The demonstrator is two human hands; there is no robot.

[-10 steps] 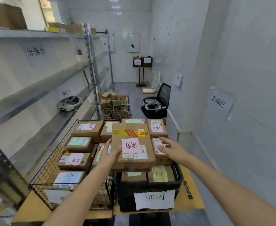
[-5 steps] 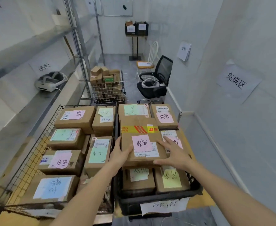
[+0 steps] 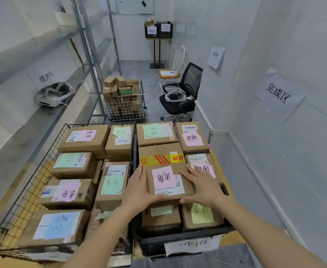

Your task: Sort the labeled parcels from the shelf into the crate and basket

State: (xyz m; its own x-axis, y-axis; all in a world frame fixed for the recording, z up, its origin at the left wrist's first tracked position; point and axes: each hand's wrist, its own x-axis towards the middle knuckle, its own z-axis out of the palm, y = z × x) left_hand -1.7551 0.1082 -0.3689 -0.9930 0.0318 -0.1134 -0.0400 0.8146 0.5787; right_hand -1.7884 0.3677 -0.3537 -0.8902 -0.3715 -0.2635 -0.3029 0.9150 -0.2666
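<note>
A cardboard parcel [image 3: 164, 178] with a pink handwritten label and yellow-red tape lies on top of other labeled parcels in the black crate [image 3: 178, 238]. My left hand [image 3: 139, 190] holds its left side, with the thumb round the front edge. My right hand [image 3: 203, 186] lies flat on its top right corner, fingers spread. Left of the crate, the black wire basket [image 3: 31, 192] holds several parcels with pink, green and blue labels. A paper label hangs on the crate's front wall.
A metal shelf [image 3: 42, 120] runs along the left wall with a white headset [image 3: 54, 94] on it. Beyond the basket stands a white wire cart [image 3: 125, 107] full of boxes, then a black office chair [image 3: 184, 93]. The right wall is close.
The parcel has come down from mid-air onto the stack in the crate. My right hand slid from its right side onto its top. The view tilted downward.
</note>
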